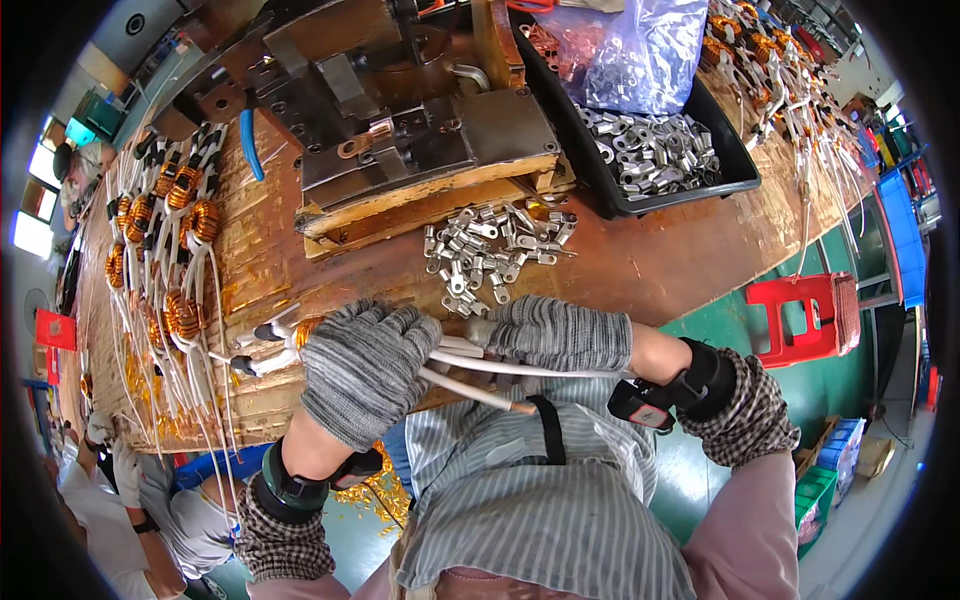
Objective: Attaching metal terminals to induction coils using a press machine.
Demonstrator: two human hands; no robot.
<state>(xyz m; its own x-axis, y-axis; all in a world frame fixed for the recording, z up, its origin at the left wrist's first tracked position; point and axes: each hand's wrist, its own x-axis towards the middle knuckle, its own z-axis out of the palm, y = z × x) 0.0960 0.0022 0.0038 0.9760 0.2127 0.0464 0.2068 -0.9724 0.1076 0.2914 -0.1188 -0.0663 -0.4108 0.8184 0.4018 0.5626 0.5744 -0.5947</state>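
Left hand (365,372): closed, back up, around white wires (500,367); at the bench's near edge.
Right hand (562,335): fingers together, just beside the same wires; cannot tell whether pinching them.
Wires: running out from under the left hand, passing below the right; one end hanging over the lap.
Coil (304,332): copper-coloured, partly hidden by the left hand.
Tray (690,199): black, on the bench (660,272), right of the press (430,140); full of loose silver lugs (655,150).
Bag (645,60): clear plastic, in the tray's far part, bulging with more lugs.
Pile (490,250): lugs loose on the bench, between press and hands.
Crates: green (815,505), blue (842,445), at lower right; contents too small to tell.
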